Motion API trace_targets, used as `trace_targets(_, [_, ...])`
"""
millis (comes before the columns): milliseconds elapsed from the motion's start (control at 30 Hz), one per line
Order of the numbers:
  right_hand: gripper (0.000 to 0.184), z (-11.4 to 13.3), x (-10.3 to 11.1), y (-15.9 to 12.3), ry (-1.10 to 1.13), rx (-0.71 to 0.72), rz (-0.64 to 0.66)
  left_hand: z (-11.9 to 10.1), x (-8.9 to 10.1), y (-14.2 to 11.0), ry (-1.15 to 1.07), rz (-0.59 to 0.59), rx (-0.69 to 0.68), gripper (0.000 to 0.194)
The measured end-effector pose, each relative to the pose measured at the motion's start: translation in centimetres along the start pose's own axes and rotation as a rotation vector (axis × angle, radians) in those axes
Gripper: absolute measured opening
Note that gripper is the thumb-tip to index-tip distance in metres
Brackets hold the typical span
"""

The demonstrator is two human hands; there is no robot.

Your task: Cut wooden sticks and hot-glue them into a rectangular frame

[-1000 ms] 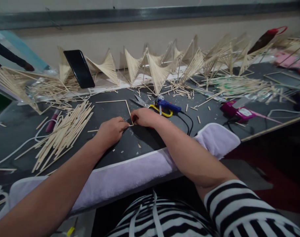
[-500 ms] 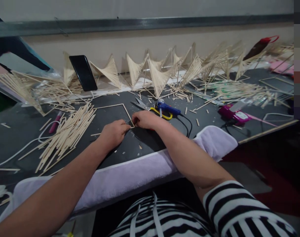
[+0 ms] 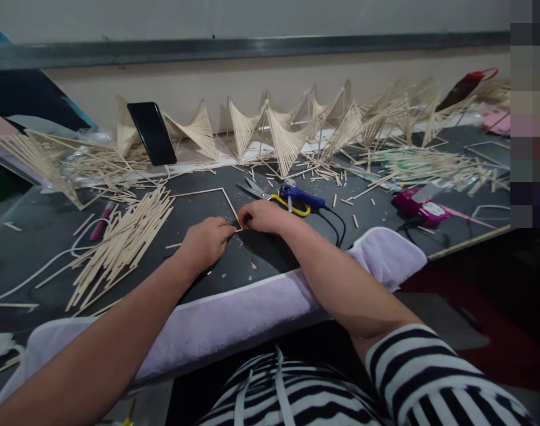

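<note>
Thin wooden sticks joined at an angle form a partial frame (image 3: 230, 205) lying on the dark table. My left hand (image 3: 208, 241) is closed, its thumb and forefinger pinching a wooden stick at the frame's near corner. Curled against that same corner, my right hand (image 3: 262, 216) has its fingertips on the end of the frame's side stick. The two hands almost meet there. Just beyond the right hand lie scissors (image 3: 302, 207) with yellow handles and a blue glue gun (image 3: 306, 196). Most of the near stick is hidden by the left hand.
A loose pile of sticks (image 3: 123, 251) lies on the left beside a white cable (image 3: 52, 260). Fanned stick models (image 3: 285, 142) line the wall, with a black phone (image 3: 152, 133) leaning among them. A magenta glue gun (image 3: 421, 208) lies right. A lilac cushion (image 3: 247, 302) covers the near edge.
Both hands stay at the frame's corner with almost no movement. The view has shifted very slightly.
</note>
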State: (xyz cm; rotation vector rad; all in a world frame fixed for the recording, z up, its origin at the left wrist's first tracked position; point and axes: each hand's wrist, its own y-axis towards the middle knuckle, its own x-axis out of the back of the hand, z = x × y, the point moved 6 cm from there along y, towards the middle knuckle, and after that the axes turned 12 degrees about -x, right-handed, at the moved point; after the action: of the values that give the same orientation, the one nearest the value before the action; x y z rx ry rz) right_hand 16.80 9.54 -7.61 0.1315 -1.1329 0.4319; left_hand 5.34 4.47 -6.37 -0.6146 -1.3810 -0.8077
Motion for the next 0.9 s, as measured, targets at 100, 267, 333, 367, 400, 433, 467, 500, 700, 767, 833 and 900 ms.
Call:
trace_targets(100, [0.021, 0.03, 0.05, -0.03, -0.005, -0.007, -0.003, -0.06, -0.06, 0.00, 0.033, 0.001, -0.010, 0.030])
trace_targets(267, [0.021, 0.04, 0.01, 0.02, -0.016, -0.007, -0.001, -0.04, -0.29, -0.08, 0.031, 0.015, -0.004, 0.031])
trace_targets(333, [0.021, 0.01, 0.04, 0.05, -0.012, -0.011, -0.011, -0.09, -0.26, -0.12, 0.041, 0.017, -0.005, 0.031])
trace_targets(367, [0.021, 0.01, 0.05, 0.06, -0.008, -0.013, -0.015, -0.12, -0.23, -0.13, 0.046, 0.019, -0.006, 0.031])
trace_targets(400, [0.021, 0.02, 0.05, 0.07, -0.002, -0.011, -0.016, -0.14, -0.21, -0.15, 0.049, 0.021, -0.005, 0.031])
trace_targets(433, [0.020, 0.05, 0.04, 0.07, 0.005, -0.009, -0.013, -0.15, -0.19, -0.16, 0.050, 0.024, -0.005, 0.031])
trace_targets(467, [0.020, 0.08, 0.01, 0.06, 0.013, -0.008, -0.009, -0.17, -0.18, -0.17, 0.049, 0.028, -0.008, 0.031])
trace_targets(500, [0.020, 0.09, -0.01, 0.06, 0.019, -0.010, -0.002, -0.19, -0.20, -0.17, 0.047, 0.033, -0.011, 0.031])
trace_targets(700, [0.020, 0.20, -0.07, -0.02, 0.026, -0.027, 0.016, -0.19, -0.26, -0.21, 0.039, 0.053, -0.004, 0.031])
trace_targets(767, [0.020, 0.18, -0.12, -0.01, 0.014, -0.038, 0.014, -0.26, -0.21, -0.23, 0.034, 0.062, -0.003, 0.030])
trace_targets(833, [0.020, 0.17, -0.16, 0.02, -0.002, -0.041, 0.005, -0.34, -0.12, -0.23, 0.030, 0.073, -0.006, 0.031])
trace_targets(900, [0.020, 0.19, -0.20, 0.05, -0.016, -0.038, -0.005, -0.41, -0.02, -0.21, 0.028, 0.080, -0.010, 0.031])
